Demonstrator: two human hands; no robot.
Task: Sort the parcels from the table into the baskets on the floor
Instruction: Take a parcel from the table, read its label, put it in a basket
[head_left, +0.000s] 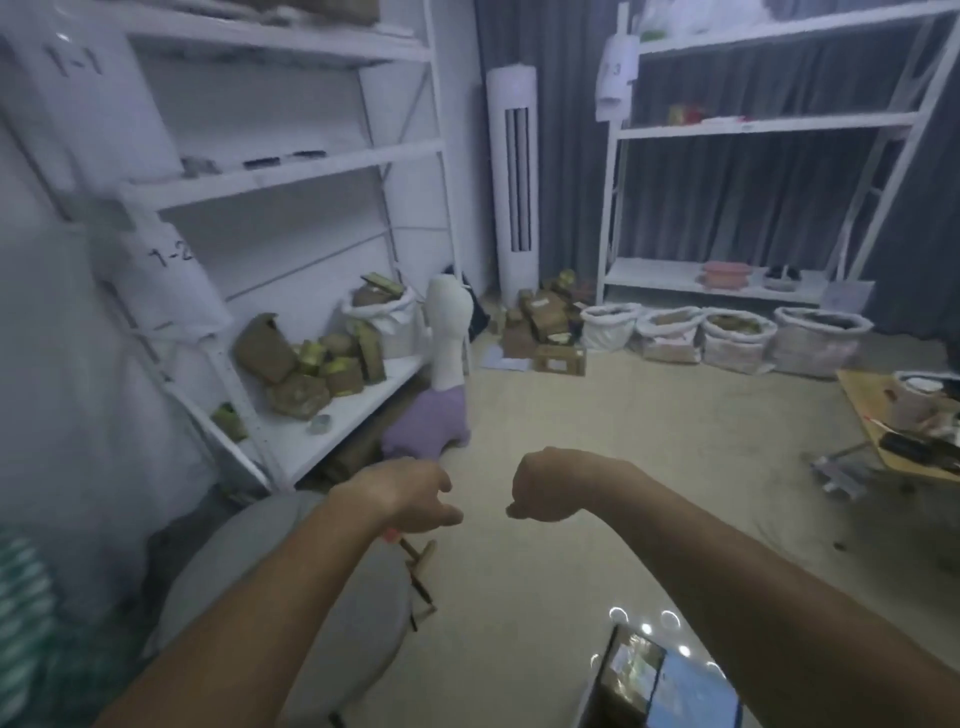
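Many parcels (545, 322) lie heaped on the floor by the far wall, brown cardboard boxes with pale labels, some tilted against one another. More boxes (306, 364) crowd the low shelf (363, 395) at left. Judging by looks, these are stiff, light to middling cartons: corners firm, faces flat, best taken across two opposite sides or under a bottom edge, while the taped tops may be a bit slick. The picture is blurred, so weight is a guess.

Just right of that heap stand four white sacks (722, 332) in a row under the right-hand rack (758, 124), tops rolled open, each part filled; these seem to serve as the baskets. A table (862, 410) shows at the right edge, cluttered, its load too blurred to name.

Nearer in, both arms reach forward, well short of any parcel. The left hand (410, 493) has its grip loosely curled, fingers apart, nothing in it. The right hand (545, 488) is closed into a bare fist, holding nothing visible. A phone (660, 680) glows at the bottom edge.
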